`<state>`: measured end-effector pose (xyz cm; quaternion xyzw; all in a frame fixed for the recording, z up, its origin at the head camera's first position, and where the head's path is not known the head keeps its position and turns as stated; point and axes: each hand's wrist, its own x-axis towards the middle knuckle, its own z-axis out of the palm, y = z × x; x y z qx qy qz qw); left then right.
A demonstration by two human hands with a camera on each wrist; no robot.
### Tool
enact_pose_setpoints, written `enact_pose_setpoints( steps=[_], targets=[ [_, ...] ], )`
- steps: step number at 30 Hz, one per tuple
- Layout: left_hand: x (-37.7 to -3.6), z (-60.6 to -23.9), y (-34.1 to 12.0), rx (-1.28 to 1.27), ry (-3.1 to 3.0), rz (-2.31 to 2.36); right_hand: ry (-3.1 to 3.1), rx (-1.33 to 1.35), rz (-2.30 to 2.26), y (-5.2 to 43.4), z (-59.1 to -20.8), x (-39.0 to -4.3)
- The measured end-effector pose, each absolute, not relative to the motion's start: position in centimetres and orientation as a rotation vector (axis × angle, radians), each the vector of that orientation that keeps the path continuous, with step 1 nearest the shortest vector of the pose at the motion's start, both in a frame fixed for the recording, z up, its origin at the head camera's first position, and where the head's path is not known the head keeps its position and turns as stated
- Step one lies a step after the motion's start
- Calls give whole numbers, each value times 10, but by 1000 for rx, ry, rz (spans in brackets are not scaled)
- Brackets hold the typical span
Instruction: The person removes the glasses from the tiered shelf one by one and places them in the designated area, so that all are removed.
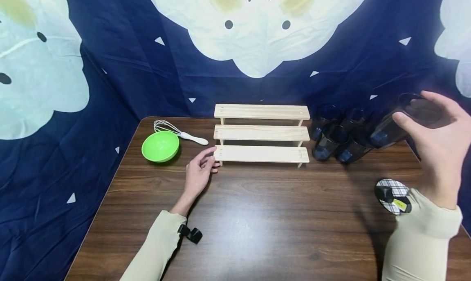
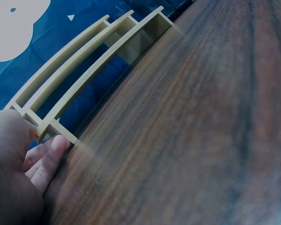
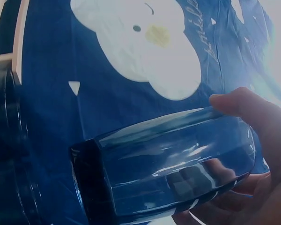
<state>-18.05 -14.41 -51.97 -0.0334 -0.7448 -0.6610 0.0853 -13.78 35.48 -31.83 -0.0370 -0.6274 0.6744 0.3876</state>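
In the head view, my right hand [image 1: 441,138] holds a clear blue-tinted drinking glass [image 3: 178,164] near its rim, thumb on one side and fingers on the other. The glass is tilted in the air, base toward several similar dark glasses [image 1: 331,140] grouped right of the rack. My left hand [image 1: 200,170] grips the front left end of a three-step wooden rack [image 1: 261,153], fingers bent around the end of the lowest step. The left wrist view shows fingertips [image 2: 61,143] right at the rack's front leg.
A green bowl [image 1: 160,146] and a white-handled whisk [image 1: 187,137] lie left of the rack. A round plaid item [image 1: 391,196] with a black part sits beside the right sleeve. Dark blue cloth with white clouds [image 1: 257,48] hangs behind the brown wooden table [image 1: 243,215].
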Motion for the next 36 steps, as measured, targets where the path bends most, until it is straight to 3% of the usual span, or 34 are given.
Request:
enact_pose_setpoints(
  steps=[26,36],
  targets=[
    [-183,-521,-142,-101,-2217,-1975,-1722,-370,1617,405,-340,-138],
    [-181,-521,-144,-90,-2219,-1973,-1709,-276,1869,423,-351,-137]
  ],
)
